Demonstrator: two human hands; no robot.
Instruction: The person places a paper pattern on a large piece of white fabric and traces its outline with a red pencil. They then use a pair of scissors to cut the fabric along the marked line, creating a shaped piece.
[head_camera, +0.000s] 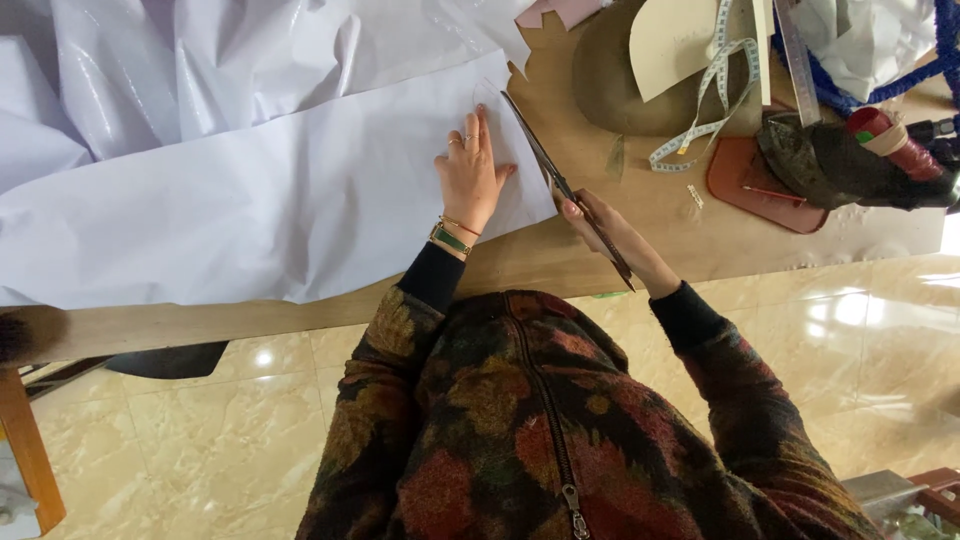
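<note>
So the right hand (612, 232) is gripping a long pair of scissors (562, 187), fingers wrapped tight around the handles, with the blades running up and away from that grip along the right edge of a big white sheet (250, 190). I can't really tell how far the blades are parted from this angle. Just to the left of the scissor grip, the left hand (472, 172) is lying flat on the sheet, fingers stretched out and together, pressing it down and not clamped on anything; there are rings on it and a green-faced watch (449, 239) plus a thin bracelet at the wrist. The sheet is spreading far out to the left of the grip across a plain brown wooden worktop (640, 215), bunching up in shiny folds at the far side. Past the blade tips to the right, a pale measuring tape (700, 110) is snaking over a brown felt hat shape (610, 90) with a cream card piece (675, 40) on top, and further right there's a reddish-brown leather pad (745, 180) and a spool of red thread (890, 140). Below the worktop edge, glossy beige marble-look floor tiles (250, 420) are reflecting the lights.
</note>
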